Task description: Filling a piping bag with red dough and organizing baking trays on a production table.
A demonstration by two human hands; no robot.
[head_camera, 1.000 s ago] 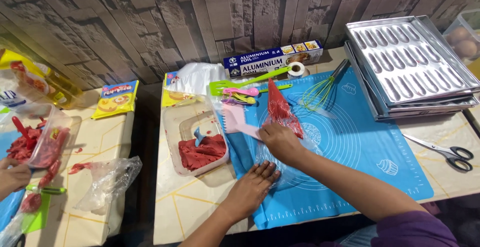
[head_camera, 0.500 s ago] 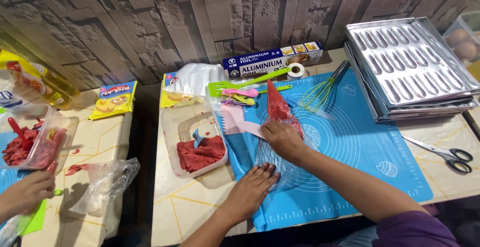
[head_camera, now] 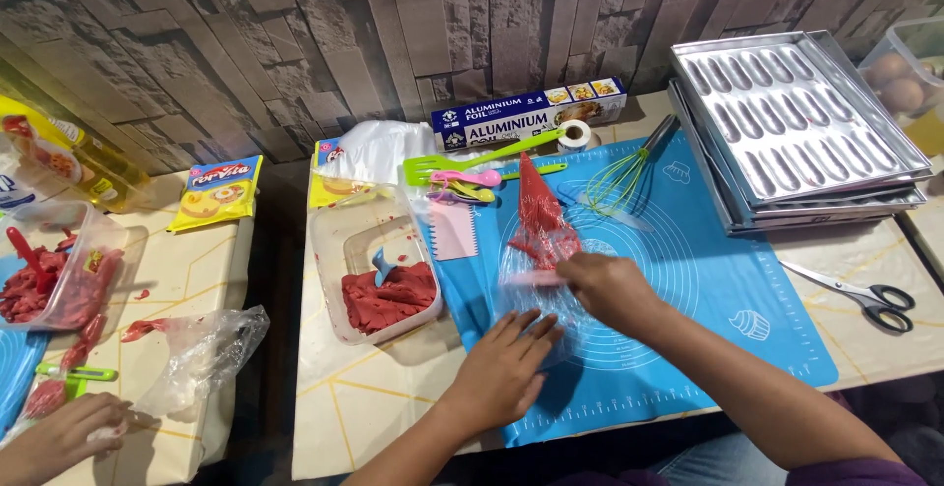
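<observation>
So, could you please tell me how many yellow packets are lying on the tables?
2: one yellow packet on the left table; a second yellow packet on the right table, behind the plastic container, partly hidden.

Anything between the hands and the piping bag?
Nothing visible. The left hand lies flat on the wide end of the piping bag, and the right hand presses a pink scraper onto it on the blue mat.

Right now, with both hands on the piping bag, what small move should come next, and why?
Probably sweep the right hand toward the tip, pushing the red batter along. The piping bag lies flat on the blue mat, its wide end pinned by the left hand; batter sits near the tip, with smears left in the clear part.
</observation>
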